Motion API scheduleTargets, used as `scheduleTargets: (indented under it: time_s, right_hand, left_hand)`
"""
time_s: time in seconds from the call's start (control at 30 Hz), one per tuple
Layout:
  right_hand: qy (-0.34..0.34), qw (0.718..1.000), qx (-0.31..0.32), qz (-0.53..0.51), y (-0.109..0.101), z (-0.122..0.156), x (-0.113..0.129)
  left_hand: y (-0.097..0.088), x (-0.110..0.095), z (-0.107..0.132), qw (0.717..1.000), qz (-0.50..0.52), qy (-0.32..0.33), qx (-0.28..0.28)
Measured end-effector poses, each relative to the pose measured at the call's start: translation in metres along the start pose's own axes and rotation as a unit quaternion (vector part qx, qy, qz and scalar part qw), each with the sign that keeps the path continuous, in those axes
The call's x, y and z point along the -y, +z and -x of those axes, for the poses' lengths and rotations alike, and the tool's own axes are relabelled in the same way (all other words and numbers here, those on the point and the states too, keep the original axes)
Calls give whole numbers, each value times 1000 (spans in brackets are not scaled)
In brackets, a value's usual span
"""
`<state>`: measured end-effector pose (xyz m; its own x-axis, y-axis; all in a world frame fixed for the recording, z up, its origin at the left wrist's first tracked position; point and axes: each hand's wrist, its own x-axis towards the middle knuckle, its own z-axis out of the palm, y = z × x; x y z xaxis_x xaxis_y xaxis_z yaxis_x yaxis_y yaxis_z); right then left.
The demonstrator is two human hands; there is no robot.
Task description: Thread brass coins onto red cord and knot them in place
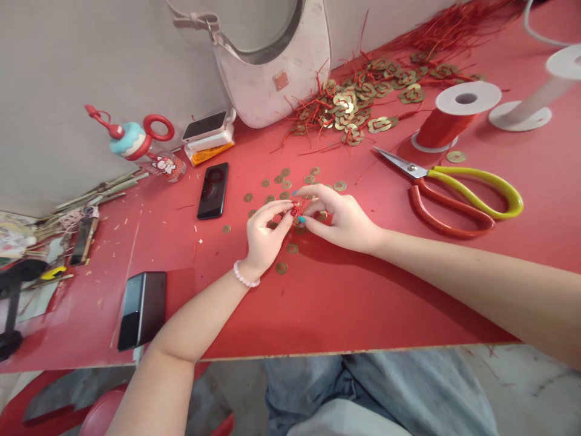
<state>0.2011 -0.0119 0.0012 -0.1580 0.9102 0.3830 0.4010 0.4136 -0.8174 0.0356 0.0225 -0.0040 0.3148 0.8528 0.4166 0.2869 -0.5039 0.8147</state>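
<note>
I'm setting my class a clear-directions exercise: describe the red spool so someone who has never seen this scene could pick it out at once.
On the right side of the table, find the scissors. Just beyond them, right of the coin pile, stands the red spool. It is wound in red between two white discs, unlike the bare white spool on its right.

Red cord (294,212) is partly covered by the fingertips of the left hand (267,236), its shape too small to be made out. Coins (322,215) are partly hidden beneath the right hand (345,225). Along the back edge of the tabletop (345,309), the handbag (272,91) is cut off above; rightward, a white spool (520,115) is cropped.
</note>
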Motion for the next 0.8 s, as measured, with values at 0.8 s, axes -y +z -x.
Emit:
scheduleTargets:
  time_s: [0.8]
  right_hand:
    - [-5, 994, 75, -81, 1, -1, -2]
  left_hand:
    - [0, -3, -1, 1000, -25, 19, 5]
